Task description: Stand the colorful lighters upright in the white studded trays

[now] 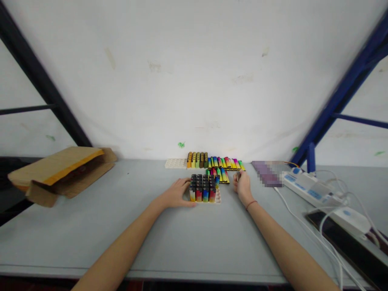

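Observation:
Lighters with black tops and coloured bodies stand upright in rows in a white holed tray. My left hand curves around the tray's left side, thumb along its front edge and fingers at the lighters' left. To the right of the tray, my right hand is closed in a pinch just above the table. A small dark and metallic end, seemingly a lighter's top, shows at its fingertips; the rest is hidden. Loose multicoloured lighters lie side by side behind the tray, close to this hand.
Against the wall sit a second white tray, upright lighters and a row of lying ones. At left lies an open cardboard box. Power strips, white cables and a dark flat device occupy the right.

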`<state>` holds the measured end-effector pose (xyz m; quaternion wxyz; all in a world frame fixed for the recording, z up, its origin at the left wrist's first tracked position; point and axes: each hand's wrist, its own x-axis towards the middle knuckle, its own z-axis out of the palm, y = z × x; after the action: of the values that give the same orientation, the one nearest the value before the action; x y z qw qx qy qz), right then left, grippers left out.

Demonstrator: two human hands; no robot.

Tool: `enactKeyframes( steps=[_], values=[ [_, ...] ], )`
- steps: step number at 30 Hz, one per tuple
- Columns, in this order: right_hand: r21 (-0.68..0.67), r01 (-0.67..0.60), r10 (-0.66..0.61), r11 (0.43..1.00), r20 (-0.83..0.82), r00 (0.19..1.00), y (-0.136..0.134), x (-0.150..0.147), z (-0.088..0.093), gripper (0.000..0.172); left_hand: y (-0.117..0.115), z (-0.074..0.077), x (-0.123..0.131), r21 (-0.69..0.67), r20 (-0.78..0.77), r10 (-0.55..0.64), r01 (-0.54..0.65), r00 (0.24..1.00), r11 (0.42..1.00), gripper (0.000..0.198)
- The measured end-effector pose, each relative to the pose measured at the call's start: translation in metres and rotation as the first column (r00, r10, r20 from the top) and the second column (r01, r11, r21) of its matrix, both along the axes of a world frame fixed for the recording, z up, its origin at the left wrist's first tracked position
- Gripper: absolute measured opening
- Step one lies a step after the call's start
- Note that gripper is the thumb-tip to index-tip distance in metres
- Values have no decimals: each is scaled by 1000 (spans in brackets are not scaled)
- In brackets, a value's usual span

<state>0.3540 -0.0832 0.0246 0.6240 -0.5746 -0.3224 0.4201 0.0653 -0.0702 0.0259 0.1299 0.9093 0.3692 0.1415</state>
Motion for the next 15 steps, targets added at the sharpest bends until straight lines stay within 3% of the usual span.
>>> enactKeyframes(
  steps=[11,15],
  values=[
    [74,-32,32,997,1,1000,-3,-1,-2,35,0,2,0,6,-4,-4,4,1000,1000,85],
    [39,-21,23,999,-53,998,-1,-3,-4,36,-1,1,0,10,21,-5,4,1000,1000,85]
  ],
)
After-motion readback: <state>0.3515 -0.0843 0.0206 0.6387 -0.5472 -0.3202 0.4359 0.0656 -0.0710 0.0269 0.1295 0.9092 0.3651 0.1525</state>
